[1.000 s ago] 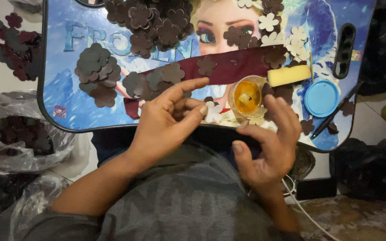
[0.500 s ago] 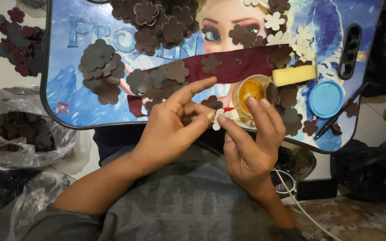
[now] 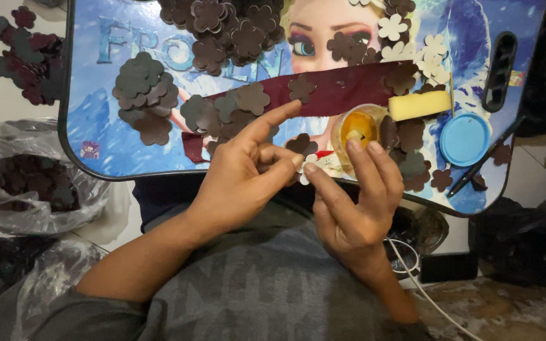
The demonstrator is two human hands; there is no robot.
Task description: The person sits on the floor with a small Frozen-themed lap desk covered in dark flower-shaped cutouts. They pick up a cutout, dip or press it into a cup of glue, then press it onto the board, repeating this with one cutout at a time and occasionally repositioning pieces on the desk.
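Blue and printed with a cartoon figure, the lap tray (image 3: 105, 142) sits across the knees of a person in a grey shirt, with pale floor showing on either side. Nearest, at the tray's near edge, the two hands meet. The left hand (image 3: 244, 170) has its forefinger stretched out straight over the tray while thumb and middle finger pinch a small pale flower cutout (image 3: 308, 169). The right hand (image 3: 349, 202) comes in from the other side, forefinger tip touching the same cutout, the other fingers loosely curled and lying over the rim of a small clear cup (image 3: 356, 126) with yellow glue in it. Whether the right thumb grips the piece I cannot tell.

Just beyond the hands, a dark red strip (image 3: 342, 91) runs across the middle of the tray, with brown flower cutouts (image 3: 143, 95) heaped over and beside it towards the left edge. A yellow sponge block (image 3: 419, 104) lies touching the cup's far side, and a round blue lid (image 3: 464, 139) rests near the right edge, a dark pen (image 3: 485, 158) beside it. Pale flower shapes (image 3: 428, 50) cluster at the far right corner.

Off the tray to the left, a clear plastic bag (image 3: 30, 189) holds more dark cutouts, and loose maroon ones (image 3: 23, 53) lie on the floor further back.
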